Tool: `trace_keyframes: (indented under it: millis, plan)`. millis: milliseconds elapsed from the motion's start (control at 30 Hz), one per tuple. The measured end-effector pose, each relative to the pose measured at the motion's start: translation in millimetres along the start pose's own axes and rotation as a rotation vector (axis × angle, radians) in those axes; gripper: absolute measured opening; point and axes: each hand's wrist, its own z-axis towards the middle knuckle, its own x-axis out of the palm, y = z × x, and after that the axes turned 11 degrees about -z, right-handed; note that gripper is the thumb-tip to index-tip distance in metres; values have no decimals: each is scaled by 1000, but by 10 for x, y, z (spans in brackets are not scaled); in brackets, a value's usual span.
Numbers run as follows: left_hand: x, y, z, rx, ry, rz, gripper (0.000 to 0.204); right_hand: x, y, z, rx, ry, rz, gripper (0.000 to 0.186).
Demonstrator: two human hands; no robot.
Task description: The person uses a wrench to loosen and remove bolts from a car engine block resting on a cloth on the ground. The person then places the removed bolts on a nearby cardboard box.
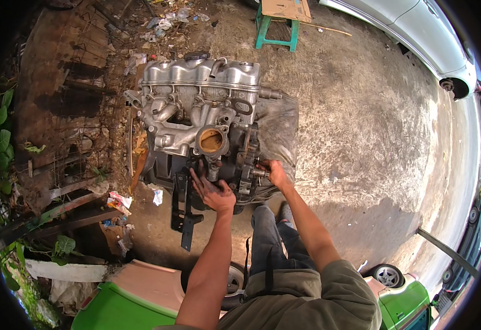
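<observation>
Evidently both hands are on the engine, which sits on the concrete ground, left of its middle, its ribbed silver cover toward the ground's far edge. The left hand grasps nothing visible: its fingers lie extended against the near side, just below the round opening and beside a slotted black bracket that juts toward the ground's near edge. The right hand has its fingers closed around a short metal piece at the engine's right end; its far part is hidden. A dark sheet shows along that end. A green stool stands near the ground's far edge, and a pale car at the far right corner.
</observation>
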Motion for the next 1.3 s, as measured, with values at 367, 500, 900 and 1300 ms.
trace_keyframes:
  millis: [367, 500, 900, 1300]
  plan:
    - [21, 4, 1, 7, -14, -19, 79, 175, -227, 132, 149, -27, 145, 19]
    - [29, 1, 1, 10, -25, -33, 77, 96, -164, 118, 145, -11, 104, 27]
    - [29, -4, -2, 38, -34, -46, 73, -93, -121, 322, 205, 204, 30, 39]
    - [-8, -9, 0, 30, -1, -27, 67, -185, -97, 171, 449, 364, 962, 50]
